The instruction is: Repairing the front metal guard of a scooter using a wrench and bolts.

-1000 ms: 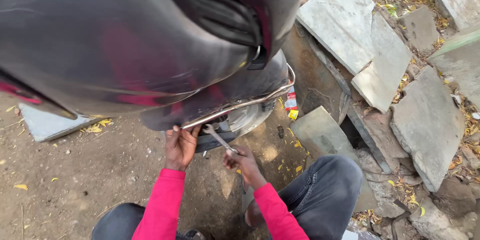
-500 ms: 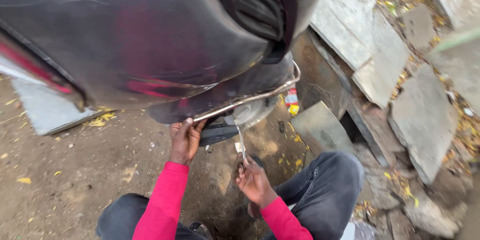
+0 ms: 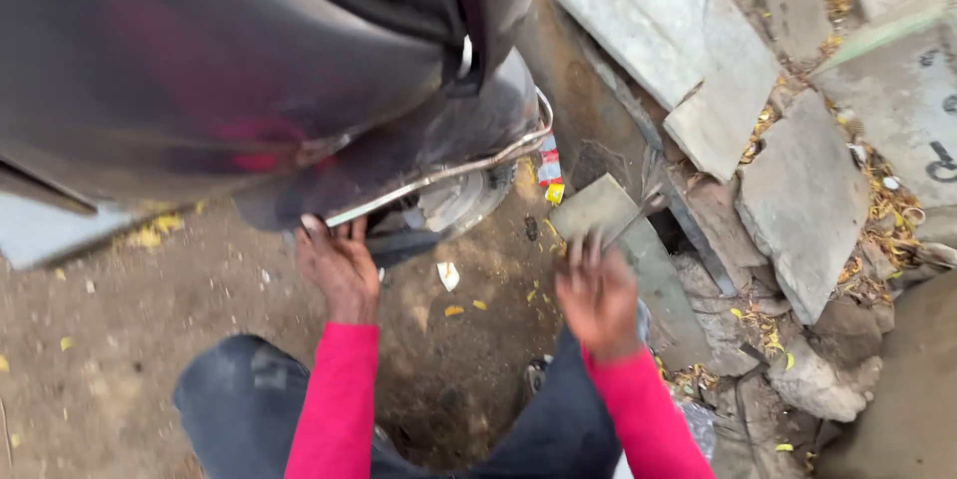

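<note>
- Scooter (image 3: 229, 70) looms dark above us on the dirt, tail end toward the broken stone slabs (image 3: 718, 90), long axis left to right.
- Our right hand (image 3: 598, 295) has swung away from the underside; blurred, fingers seemingly loose, the thin tool no longer discernible.
- Our left hand (image 3: 339, 265) stays curled against the chrome guard rail (image 3: 449, 170).

A curved chrome metal guard rail (image 3: 449, 168) is being seen running along the lower edge of a dark glossy scooter body (image 3: 219, 70), slanting upward to the right, its lower left end being touched by fingers (image 3: 324, 235).
</note>
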